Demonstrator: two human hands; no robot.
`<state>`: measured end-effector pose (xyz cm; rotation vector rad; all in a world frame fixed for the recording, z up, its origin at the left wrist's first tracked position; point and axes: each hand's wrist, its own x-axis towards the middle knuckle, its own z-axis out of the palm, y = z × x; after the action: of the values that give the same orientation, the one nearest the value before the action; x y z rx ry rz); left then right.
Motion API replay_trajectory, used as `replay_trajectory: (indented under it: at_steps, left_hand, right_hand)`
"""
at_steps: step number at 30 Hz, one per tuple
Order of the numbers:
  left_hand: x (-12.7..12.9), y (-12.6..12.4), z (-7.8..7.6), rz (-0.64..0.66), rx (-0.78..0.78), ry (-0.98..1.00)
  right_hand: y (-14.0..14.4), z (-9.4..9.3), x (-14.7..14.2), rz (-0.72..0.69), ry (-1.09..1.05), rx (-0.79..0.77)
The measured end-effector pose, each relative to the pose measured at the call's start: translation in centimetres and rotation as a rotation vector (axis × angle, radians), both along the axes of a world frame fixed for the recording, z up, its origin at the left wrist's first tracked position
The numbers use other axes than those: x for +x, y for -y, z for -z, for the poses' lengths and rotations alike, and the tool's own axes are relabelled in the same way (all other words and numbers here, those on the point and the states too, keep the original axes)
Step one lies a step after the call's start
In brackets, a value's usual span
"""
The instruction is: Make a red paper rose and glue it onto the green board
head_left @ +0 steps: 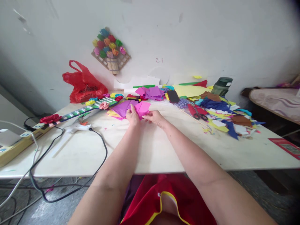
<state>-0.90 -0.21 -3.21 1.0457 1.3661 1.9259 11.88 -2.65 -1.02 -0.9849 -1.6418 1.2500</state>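
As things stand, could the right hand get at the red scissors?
Probably yes: the right hand rests on the pink paper, and the red scissors lie uncovered further right, with only bare table between.

A bright pink square of paper (142, 109) lies flat on the white bench (164, 150), near the middle of its far half, with its near edge pinched between the fingers of both hands. It partly overlaps a purple sheet of paper (123, 107) that lies just to its left, also flat, with one corner pointing away toward the wall. Under the purple sheet's near left edge, thin yellow and pink paper edges (113, 114) stick out.
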Motion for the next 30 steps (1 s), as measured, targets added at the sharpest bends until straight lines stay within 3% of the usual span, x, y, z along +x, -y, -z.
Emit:
replay_trajectory:
  at_steps: [3,6,10,17,30]
  left_hand:
    - [0.3,-0.4,0.1,-0.082,0.023,0.035]
    - [0.3,-0.6,0.1,-0.056,0.043,0.121]
    - [-0.1,-0.2,-0.3,0.111,0.009,0.293]
    - [-1.4,1.1,-1.5,0.424,-0.145,0.260]
    - [-1.1,0.6,-0.9,0.496,-0.102,0.185]
  right_hand:
    - [0.0,-0.3,0.2,0.078,-0.004,-0.010]
    - [-0.2,-0.5,0.7,0.104,-0.032,-0.016]
    - [-0.7,-0.3,1.2,0.091,-0.040,-0.029]
    - [-1.0,-0.9,2.7,0.059,-0.010,-0.109]
    - [-1.5,-0.2,3.1,0.059,-0.047,-0.149]
